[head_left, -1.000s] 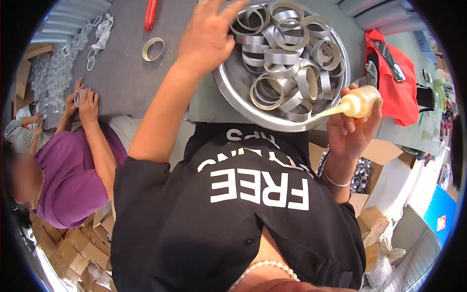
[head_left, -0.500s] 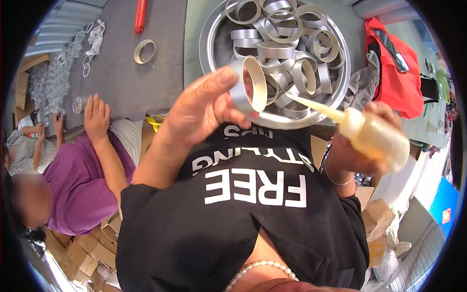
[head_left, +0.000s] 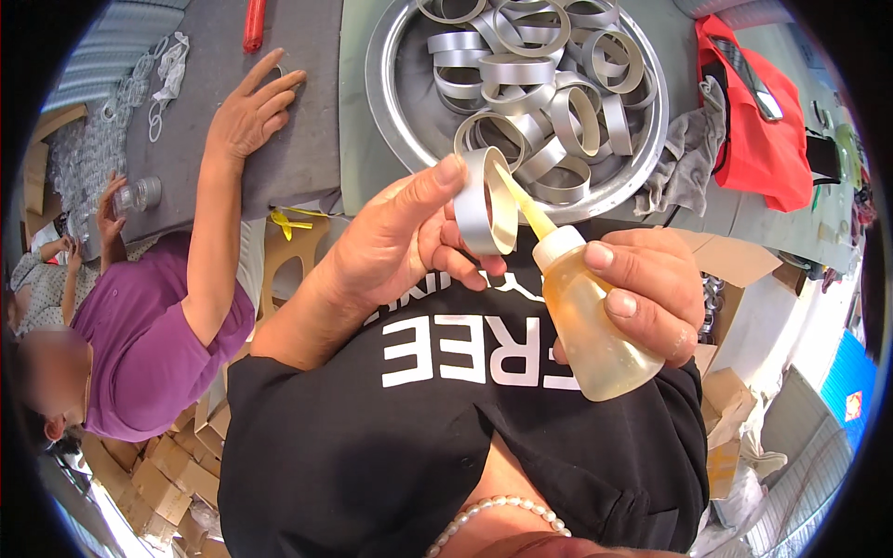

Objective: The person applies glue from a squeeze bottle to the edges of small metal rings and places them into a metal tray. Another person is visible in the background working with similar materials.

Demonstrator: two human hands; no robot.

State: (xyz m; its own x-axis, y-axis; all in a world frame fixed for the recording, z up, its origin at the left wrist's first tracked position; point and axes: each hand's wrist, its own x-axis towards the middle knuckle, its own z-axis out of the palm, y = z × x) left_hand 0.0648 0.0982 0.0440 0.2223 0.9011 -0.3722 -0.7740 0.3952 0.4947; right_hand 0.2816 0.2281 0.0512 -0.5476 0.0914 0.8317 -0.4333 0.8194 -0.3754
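Between thumb and fingers, my left hand point(head_left: 395, 228) pinches a silver ring point(head_left: 473, 206) whose inside is cream-coloured. The ring stands on edge, its opening turned toward the right. My right hand point(head_left: 651, 293) grips a translucent squeeze bottle point(head_left: 595, 330) with a long yellowish nozzle and some pale liquid in it. The nozzle's tip reaches into the ring's opening at its upper inner wall; whether it touches cannot be told. Just beyond my hands, a round metal tray point(head_left: 395, 121) holds a heap of similar silver rings point(head_left: 575, 121).
On the left, a co-worker in purple stretches a hand point(head_left: 246, 116) over the grey table point(head_left: 312, 158). A red tube-shaped thing point(head_left: 254, 26) lies farther back. Right of the tray are a grey cloth point(head_left: 684, 149) and a red bag point(head_left: 777, 139) with a phone point(head_left: 747, 79) on it.
My right hand has brought the bottle left and turned it more upright, its nozzle now at the ring. The co-worker's hand has reached farther onto the table, over where a loose ring lay.
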